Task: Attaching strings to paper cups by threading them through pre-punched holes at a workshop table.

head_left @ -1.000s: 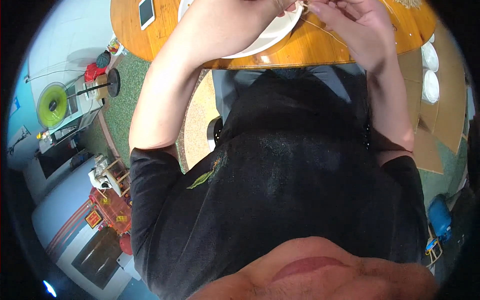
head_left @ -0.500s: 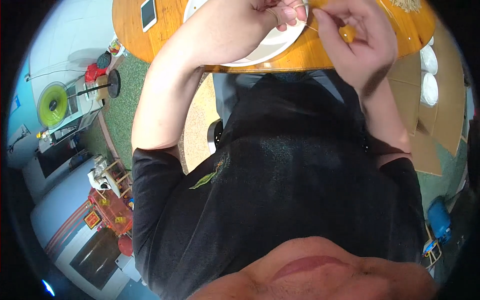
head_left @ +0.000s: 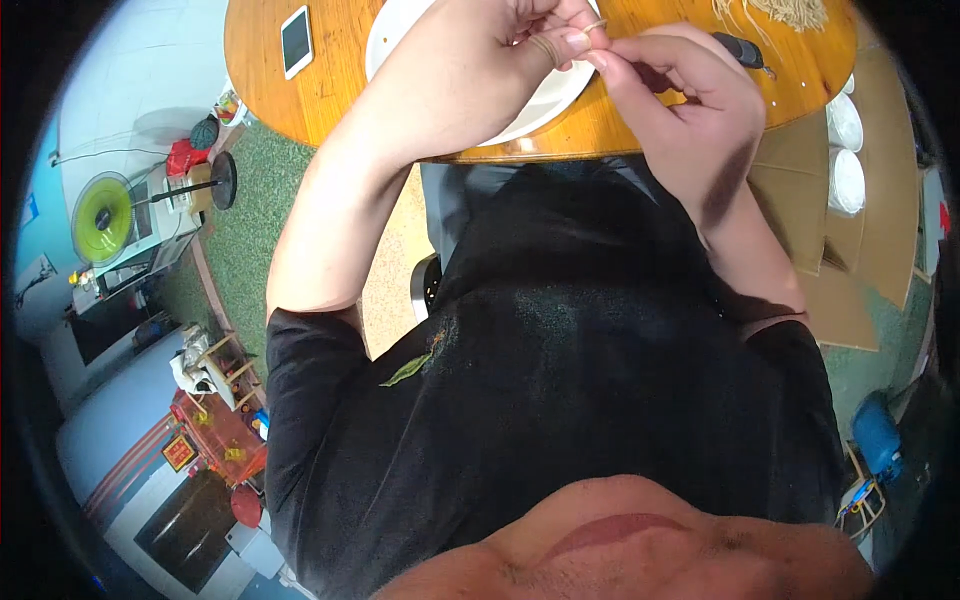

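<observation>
My two hands meet above the edge of the wooden table (head_left: pixel 340 110). A thin pale string (head_left: pixel 594 27) shows at the fingertips of my left hand (head_left: pixel 490 75), which is closed in a pinch, and a pale band circles its thumb. Thumb and forefinger of my right hand (head_left: pixel 700 95) press together against the left fingertips, on the string. Just what lies between the right fingertips is hidden. Below the left hand sits a white round plate or tray (head_left: pixel 545 112), partly covered by the wrist.
A bundle of beige strings (head_left: pixel 795 12) lies at the far right of the table, with a dark-handled object (head_left: pixel 738 48) closer to my right hand. A white phone (head_left: pixel 297 42) rests at the left. Flattened cardboard (head_left: pixel 790 200) and white round containers (head_left: pixel 846 180) are beyond the right edge.
My right hand has moved left and its fingertips have come up to the left ones. The strand stretched between the hands no longer shows. The dark-handled object has come into sight.
</observation>
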`<state>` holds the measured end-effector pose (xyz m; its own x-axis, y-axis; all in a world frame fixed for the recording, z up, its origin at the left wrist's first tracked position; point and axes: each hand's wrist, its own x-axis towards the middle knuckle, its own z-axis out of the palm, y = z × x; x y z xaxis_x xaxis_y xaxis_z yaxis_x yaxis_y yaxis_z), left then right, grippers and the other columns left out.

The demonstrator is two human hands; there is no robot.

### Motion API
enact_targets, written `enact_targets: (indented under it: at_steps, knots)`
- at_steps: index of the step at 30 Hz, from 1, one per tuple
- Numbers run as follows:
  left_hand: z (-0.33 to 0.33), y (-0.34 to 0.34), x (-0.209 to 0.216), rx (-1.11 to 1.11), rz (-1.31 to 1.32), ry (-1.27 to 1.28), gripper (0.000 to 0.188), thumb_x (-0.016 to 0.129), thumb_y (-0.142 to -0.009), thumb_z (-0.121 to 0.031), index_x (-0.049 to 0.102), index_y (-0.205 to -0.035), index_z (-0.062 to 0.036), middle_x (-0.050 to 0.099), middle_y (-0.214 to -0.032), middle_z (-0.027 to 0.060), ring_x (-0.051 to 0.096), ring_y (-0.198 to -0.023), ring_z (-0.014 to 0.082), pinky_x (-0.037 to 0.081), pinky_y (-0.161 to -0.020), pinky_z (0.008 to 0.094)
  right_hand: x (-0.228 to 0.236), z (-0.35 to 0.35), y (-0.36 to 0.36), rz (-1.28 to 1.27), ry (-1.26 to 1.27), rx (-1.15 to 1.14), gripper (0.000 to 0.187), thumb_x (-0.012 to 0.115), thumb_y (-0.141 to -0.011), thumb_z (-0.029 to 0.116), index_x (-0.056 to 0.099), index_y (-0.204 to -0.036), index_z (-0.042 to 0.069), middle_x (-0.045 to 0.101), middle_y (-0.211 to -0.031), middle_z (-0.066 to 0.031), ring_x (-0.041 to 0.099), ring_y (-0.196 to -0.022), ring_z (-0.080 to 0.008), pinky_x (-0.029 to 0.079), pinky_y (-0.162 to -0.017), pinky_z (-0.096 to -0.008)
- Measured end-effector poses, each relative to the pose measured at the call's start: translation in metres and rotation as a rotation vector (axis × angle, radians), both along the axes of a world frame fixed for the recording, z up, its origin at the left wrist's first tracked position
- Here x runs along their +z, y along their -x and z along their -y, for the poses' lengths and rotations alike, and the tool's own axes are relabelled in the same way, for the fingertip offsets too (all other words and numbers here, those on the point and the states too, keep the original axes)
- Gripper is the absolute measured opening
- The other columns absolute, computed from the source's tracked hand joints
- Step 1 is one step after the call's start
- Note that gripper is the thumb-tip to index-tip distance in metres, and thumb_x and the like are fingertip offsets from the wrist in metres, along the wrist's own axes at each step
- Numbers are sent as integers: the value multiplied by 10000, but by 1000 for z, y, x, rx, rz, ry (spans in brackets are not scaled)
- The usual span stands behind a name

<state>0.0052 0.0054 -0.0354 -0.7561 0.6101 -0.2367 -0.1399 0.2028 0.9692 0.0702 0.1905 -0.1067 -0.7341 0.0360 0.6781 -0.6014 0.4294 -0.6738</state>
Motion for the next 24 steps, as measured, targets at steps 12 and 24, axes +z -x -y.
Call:
enact_targets:
  at_steps: [12,24]
  knots:
    - [-8,-11,20,-42,-448,267,55,631,-1005,-62,653,-1012,-12,662,-876,49,587,-814,125,490,-769,281,2,3,-1,6,105,-39,62,773,-879,39,736,-907,-2,667,-793,-39,630,-628,-87,508,-575,-228]
    - [-8,-9,19,-35,-544,286,43,632,-994,-53,642,-990,-11,655,-851,72,597,-809,147,498,-771,304,-9,-10,3,435,500,313,121,695,-980,39,727,-1073,-32,696,-898,-35,637,-782,-74,511,-704,-209]
